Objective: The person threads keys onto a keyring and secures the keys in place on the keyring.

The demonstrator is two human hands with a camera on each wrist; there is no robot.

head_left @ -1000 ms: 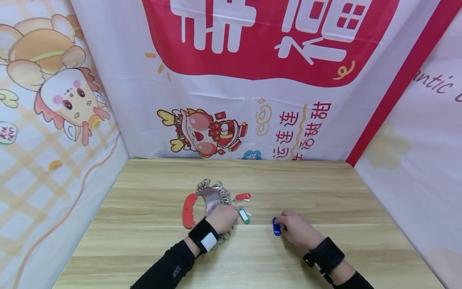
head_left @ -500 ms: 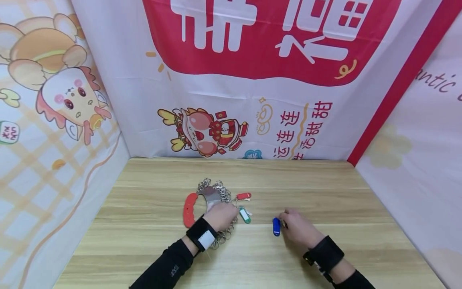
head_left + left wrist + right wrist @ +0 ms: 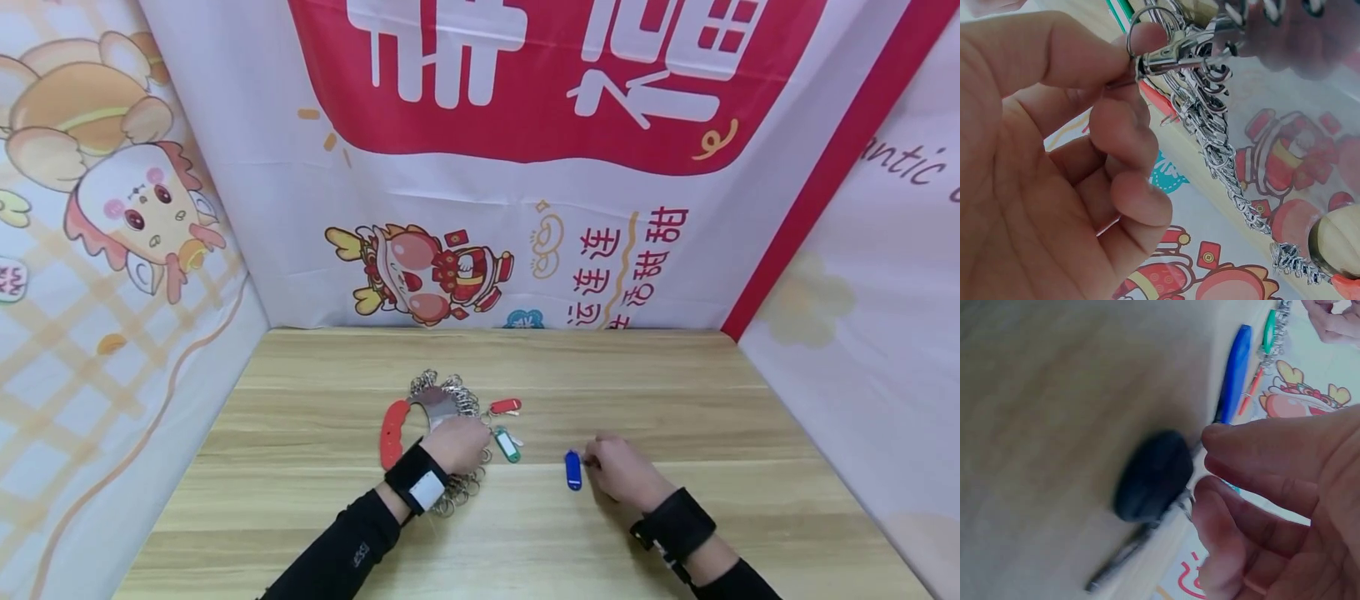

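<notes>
My left hand [image 3: 459, 446] pinches a small metal snap hook [image 3: 1163, 60] with a ring on it, between thumb and fingers. The hook is one of several along the edge of a shiny metal key holder [image 3: 438, 403] with a red handle [image 3: 392, 435]. My right hand [image 3: 622, 471] is low over the table, beside a blue key tag [image 3: 573, 471]. In the right wrist view a key with a black head [image 3: 1155, 476] lies close to its fingertips, joined to the blue tag. A gap shows between the fingertips, and nothing is visibly gripped there.
A red key tag [image 3: 506, 407] and a green key tag [image 3: 507, 446] with small keys lie just right of the key holder. The wooden table [image 3: 337, 542] is bounded by printed cloth [image 3: 480, 192] at the back and sides.
My right hand has drawn slightly away from the blue tag, and a gap shows between them. My left hand has shifted a little left and up along the key holder's edge.
</notes>
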